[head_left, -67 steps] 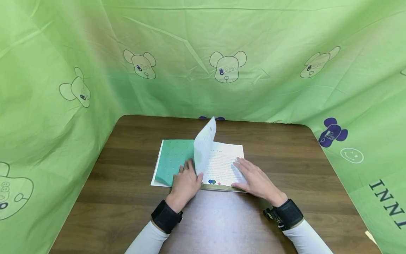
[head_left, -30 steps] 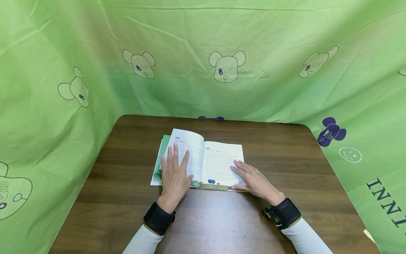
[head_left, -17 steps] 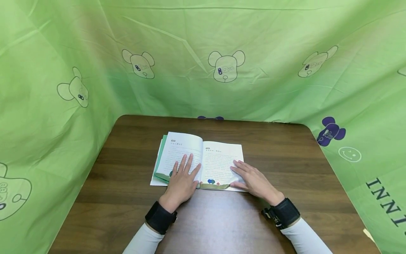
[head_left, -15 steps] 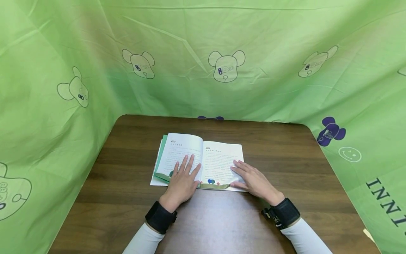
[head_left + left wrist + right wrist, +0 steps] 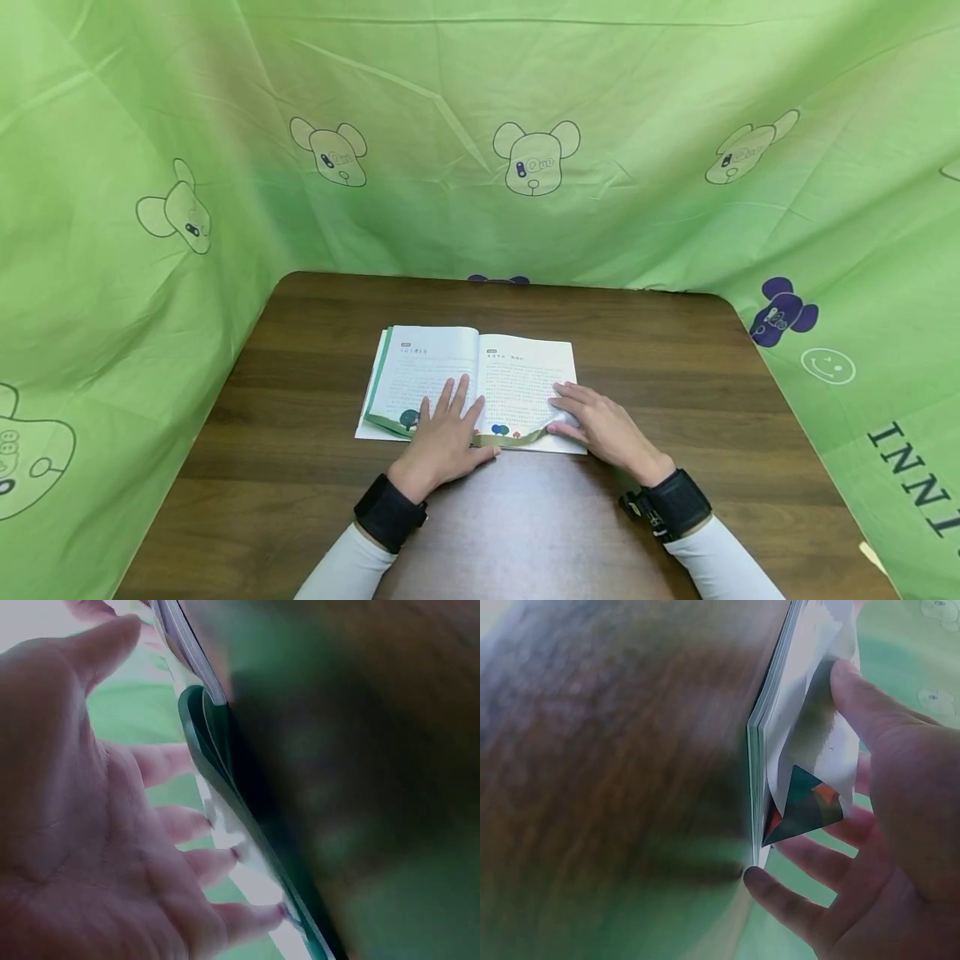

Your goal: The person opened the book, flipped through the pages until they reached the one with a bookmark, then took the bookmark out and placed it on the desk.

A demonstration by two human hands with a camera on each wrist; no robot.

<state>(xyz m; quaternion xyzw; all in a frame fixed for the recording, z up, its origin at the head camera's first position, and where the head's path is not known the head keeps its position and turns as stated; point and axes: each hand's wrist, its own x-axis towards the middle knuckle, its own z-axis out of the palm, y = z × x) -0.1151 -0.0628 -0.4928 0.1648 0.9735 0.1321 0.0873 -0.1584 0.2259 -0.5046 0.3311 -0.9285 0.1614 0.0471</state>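
Note:
An open book lies on the table, its printed left page and right page both showing. My left hand rests with fingers spread on the lower part of the left page near the spine, its thumb at the bottom edge. In the left wrist view, the fingertips touch the page beside the curved green page edges. My right hand pinches the lower right corner of the right page, which curls up. The right wrist view shows this bent corner, with a green and orange picture, between thumb and fingers.
The brown wooden table extends around the book. A green cloth with bear drawings hangs behind it and at both sides. Black straps with cameras sit on both wrists.
A page that stood upright has come down onto the left side and flattened. My left hand has slid over it toward the spine. The right page's lower corner has curled up at my right hand.

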